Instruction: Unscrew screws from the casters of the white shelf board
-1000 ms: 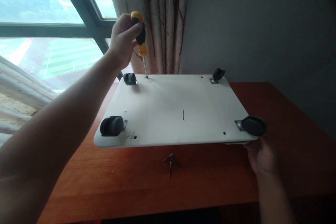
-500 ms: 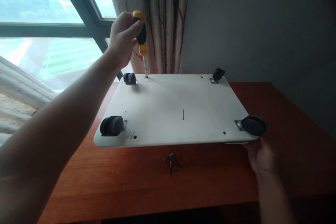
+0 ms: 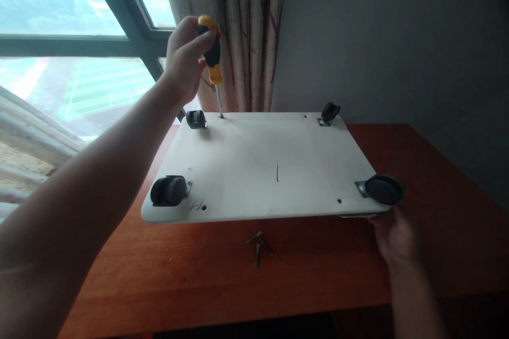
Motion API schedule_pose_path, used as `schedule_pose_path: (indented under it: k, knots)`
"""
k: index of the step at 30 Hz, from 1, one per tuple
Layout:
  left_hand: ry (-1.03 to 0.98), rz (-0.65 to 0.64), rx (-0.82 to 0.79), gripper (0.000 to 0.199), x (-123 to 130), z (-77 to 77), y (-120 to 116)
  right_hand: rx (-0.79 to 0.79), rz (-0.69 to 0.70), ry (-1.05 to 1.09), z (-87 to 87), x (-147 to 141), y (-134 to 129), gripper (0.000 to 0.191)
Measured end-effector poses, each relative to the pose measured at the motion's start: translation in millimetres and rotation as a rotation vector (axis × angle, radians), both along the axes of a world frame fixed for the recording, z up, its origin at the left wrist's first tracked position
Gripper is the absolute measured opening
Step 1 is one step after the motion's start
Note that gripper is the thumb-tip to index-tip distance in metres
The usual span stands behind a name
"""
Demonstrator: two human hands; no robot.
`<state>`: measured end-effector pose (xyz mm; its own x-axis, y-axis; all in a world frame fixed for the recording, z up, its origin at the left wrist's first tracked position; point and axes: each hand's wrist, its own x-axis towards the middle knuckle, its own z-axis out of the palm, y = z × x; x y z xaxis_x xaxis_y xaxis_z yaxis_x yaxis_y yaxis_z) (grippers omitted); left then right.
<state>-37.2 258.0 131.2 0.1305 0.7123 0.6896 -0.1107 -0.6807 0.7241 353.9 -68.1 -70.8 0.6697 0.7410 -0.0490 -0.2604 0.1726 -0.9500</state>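
Observation:
My left hand (image 3: 186, 58) is closed round the handle of a yellow and black screwdriver (image 3: 212, 55). The shaft points down, leaning slightly, and its tip sits at a hole near the far left edge of a white board (image 3: 246, 161). A dark caster wheel (image 3: 195, 119) is just left of that tip. At the near right corner, my right hand (image 3: 397, 235) grips the board from below, its fingers partly hidden beneath it. Another caster (image 3: 384, 189) stands right above that hand. Several screws (image 3: 259, 246) lie loose in front of the board.
The board rests raised above a reddish-brown wooden table (image 3: 318, 275). More casters stand at its near left (image 3: 169, 190) and far right (image 3: 330, 112) corners. Behind are a curtain (image 3: 250, 37), a window (image 3: 59, 47) on the left and a grey wall (image 3: 389, 37).
The screwdriver handle has tilted slightly to the left in my left hand, its tip staying at the same hole. My right hand holds its place at the corner.

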Motion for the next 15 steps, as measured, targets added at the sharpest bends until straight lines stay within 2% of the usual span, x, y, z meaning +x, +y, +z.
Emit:
schedule_pose_path:
  k: [3,5,8,10,13,15]
  knots:
    - [-0.023,0.016,0.012,0.034,2,0.5,0,-0.009,-0.012,0.005,-1.0,0,0,0.036]
    - [-0.034,0.026,0.025,0.038,4,-0.6,2,-0.010,-0.010,0.003,-1.5,0,0,0.036]
    - [-0.056,0.054,0.074,0.032,3,-3.2,8,-0.006,-0.014,-0.004,-1.1,-1,-1,0.037]
    - [-0.039,0.014,0.061,0.023,0,-4.4,11,-0.004,-0.020,-0.006,-0.1,-1,-1,0.037]
    - [0.007,-0.041,0.023,0.030,-5,-4.6,11,-0.002,-0.005,0.002,1.2,-2,0,0.036]
    - [0.005,-0.002,0.011,0.023,-5,-3.4,7,-0.001,0.012,0.004,1.0,-2,0,0.036]
